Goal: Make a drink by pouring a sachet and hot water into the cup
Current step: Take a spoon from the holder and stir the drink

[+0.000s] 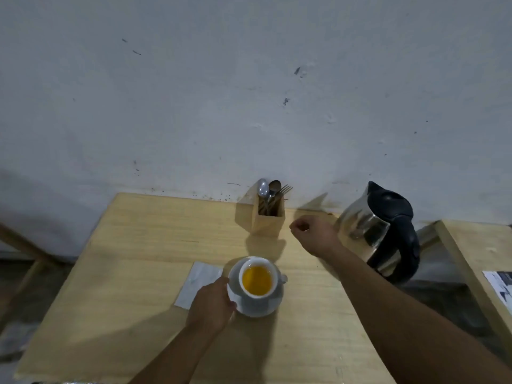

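Observation:
A white cup (273, 270) holding orange-yellow liquid stands on a white saucer (266, 307) in the middle of the wooden table (124, 273). My left hand (212, 302) grips the saucer's left rim. My right hand (311, 235) hovers beyond the cup, between the wooden cutlery holder (267, 220) and the steel kettle (379, 234), with its fingers curled shut and nothing visible in them. A white sachet or paper (198, 284) lies flat on the table just left of the saucer, partly under my left hand.
The cutlery holder at the table's back edge holds spoons and a fork (284, 189). The kettle with black lid and handle stands at the back right corner. A wall rises behind the table. A second wooden surface (476, 261) with a paper lies to the right.

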